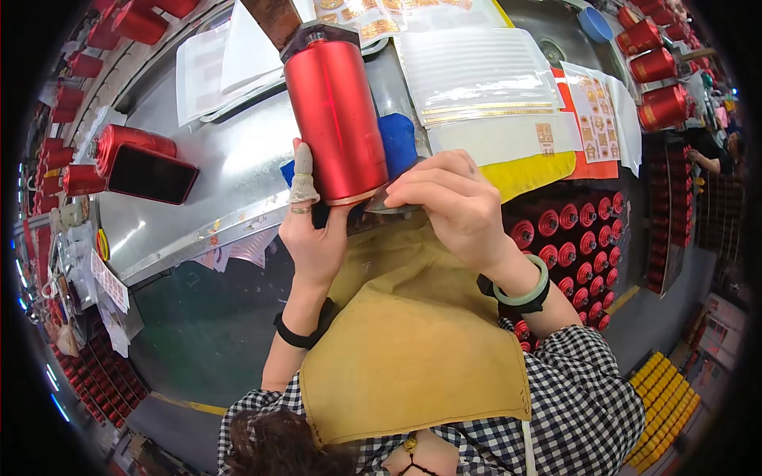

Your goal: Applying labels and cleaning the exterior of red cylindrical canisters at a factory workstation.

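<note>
A shiny red metal bottle (333, 119) lies in front of me, its neck end away from me and its base rim towards my apron. My left hand (309, 222) grips it near the base, fingers along its left side and thumb at the rim. Pale finger covers sit on a finger of that hand. At the right of the base, my right hand (452, 198) pinches a thin, dark, pointed piece (383, 208) against or close to the rim; its exact kind is unclear. A blue cloth (398, 136) shows behind the bottle.
A phone (151, 174) leans on a red bottle (136, 144) to the left on the metal table (230, 159). Sheets with gold stickers (484, 79) cover the right side, over a yellow mat (532, 170). Red bottles (567, 254) stand in rows below right.
</note>
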Demonstrator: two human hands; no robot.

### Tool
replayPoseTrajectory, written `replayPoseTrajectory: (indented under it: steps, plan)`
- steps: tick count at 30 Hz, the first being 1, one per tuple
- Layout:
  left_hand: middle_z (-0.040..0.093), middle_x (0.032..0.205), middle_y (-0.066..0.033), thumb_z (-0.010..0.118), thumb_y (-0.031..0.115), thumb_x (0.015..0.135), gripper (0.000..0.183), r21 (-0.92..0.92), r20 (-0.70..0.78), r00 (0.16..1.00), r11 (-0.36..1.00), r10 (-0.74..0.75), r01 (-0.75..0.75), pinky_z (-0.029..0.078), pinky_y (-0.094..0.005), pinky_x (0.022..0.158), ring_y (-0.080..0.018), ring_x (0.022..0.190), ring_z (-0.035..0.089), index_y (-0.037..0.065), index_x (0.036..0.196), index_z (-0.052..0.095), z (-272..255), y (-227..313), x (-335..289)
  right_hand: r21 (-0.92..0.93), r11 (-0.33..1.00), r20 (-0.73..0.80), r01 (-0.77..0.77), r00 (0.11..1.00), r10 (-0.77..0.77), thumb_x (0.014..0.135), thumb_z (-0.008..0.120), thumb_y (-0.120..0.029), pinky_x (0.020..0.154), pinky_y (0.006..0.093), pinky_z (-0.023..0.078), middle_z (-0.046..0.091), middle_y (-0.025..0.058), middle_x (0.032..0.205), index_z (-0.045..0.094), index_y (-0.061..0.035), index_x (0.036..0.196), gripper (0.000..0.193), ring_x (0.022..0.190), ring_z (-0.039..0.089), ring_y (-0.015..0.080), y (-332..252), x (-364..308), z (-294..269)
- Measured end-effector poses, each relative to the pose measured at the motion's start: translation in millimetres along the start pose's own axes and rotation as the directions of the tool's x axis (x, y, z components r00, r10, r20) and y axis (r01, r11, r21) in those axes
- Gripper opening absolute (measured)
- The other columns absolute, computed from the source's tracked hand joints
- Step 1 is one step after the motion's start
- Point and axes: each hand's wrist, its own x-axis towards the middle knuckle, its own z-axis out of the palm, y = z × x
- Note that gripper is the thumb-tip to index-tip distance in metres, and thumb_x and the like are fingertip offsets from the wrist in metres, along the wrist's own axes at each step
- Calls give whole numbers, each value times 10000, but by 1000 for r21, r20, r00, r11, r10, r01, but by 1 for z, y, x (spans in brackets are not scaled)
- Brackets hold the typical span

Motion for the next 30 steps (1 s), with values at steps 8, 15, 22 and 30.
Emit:
replayPoseTrajectory:
  steps: [8,15,22,30]
  plan:
    - [490,1594,-237,768,-101,794,807,391,139,890,802,434,-452,447,-474,1159,-428,1461,491,9,1548,502,5,8,9,-3,1000,-17,15,1000,-15,799,693,29,863,362,507,747,12,903,764,-95,927,192,901,687,216,-2,5,0]
    - [486,1594,-248,785,-116,751,846,398,154,863,770,481,-500,433,-459,1167,-433,1475,473,13,1543,517,9,25,12,-10,999,-19,41,999,-42,801,697,25,865,362,509,748,6,907,766,-100,931,193,905,688,216,-3,5,2]
    - [465,1598,-267,797,-65,843,758,220,89,996,975,3,-22,470,-412,1135,-379,1463,501,-22,1539,499,-9,-1,1,8,1000,-5,-19,1000,19,804,695,14,863,360,507,752,2,925,769,-105,933,190,913,687,216,4,0,-1]
    - [470,1601,-259,805,-40,830,783,119,57,998,993,-12,5,489,-429,1106,-420,1448,507,-15,1547,492,-5,0,1,-4,999,-24,35,999,-35,800,690,29,848,365,503,745,3,916,765,-104,931,202,907,682,211,0,4,3]
